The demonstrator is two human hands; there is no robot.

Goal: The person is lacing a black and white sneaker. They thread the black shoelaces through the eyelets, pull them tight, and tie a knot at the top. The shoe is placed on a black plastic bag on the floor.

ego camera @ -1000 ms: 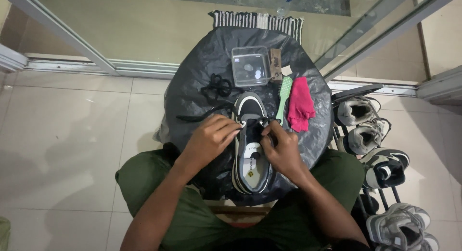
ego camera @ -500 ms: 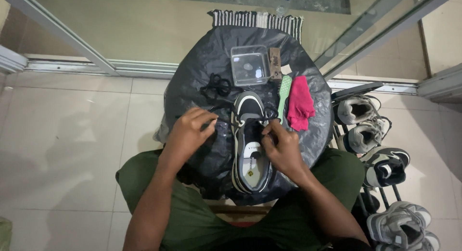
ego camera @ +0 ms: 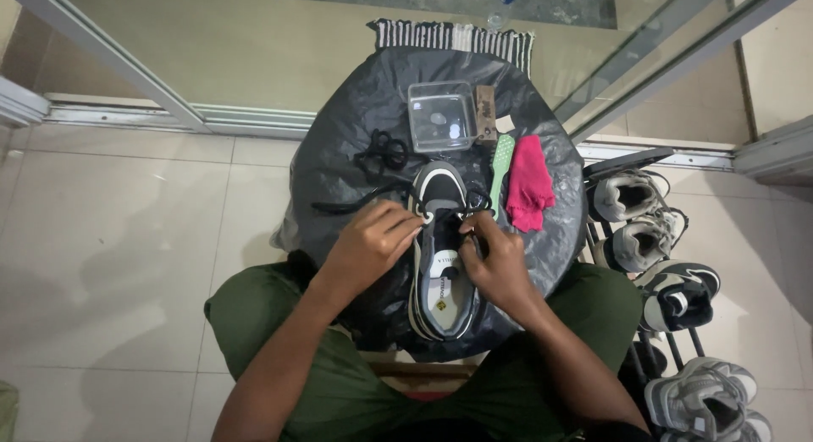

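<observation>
Black lace (ego camera: 398, 190) is thin and limp, sneaker (ego camera: 442, 256) light but stiff-soled; left hand (ego camera: 373, 239) fingers pinch lace at sneaker's 10 o'clock, right hand (ego camera: 495, 260) fingers grip it at the eyelets.

My left hand (ego camera: 373, 239) and right hand (ego camera: 495, 260) worked a matt black lace (ego camera: 360, 201) against the sneaker (ego camera: 442, 247), its upper soft-looking cloth, its sole smooth and pale. Under it lay a crinkled, glossy black plastic sheet (ego camera: 339, 129). The clear plastic box (ego camera: 440, 116) shone, the green brush (ego camera: 501, 158) looked hard plastic, and the pink cloth (ego camera: 529, 192) was soft and matt.
</observation>
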